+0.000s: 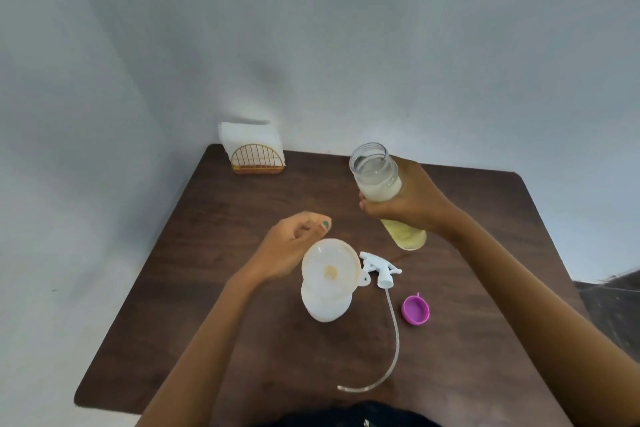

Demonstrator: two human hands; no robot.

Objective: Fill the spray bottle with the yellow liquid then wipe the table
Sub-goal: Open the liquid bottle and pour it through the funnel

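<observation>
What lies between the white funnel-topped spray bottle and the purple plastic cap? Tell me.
In the head view, the white trigger sprayer head with its clear dip tube lies on the brown table between the spray bottle and purple cap.

Soft, even light fills the scene — bright enough, with no hard glare. The pale wall [311,28] shows only faint grey smudges of shadow. The dark table [242,340] takes a dull sheen and weak shadows under the things on it. Wide-angle distortion bends the table's edges and the wall corner — detail is soft throughout, blurrier at the bottom edge.
</observation>
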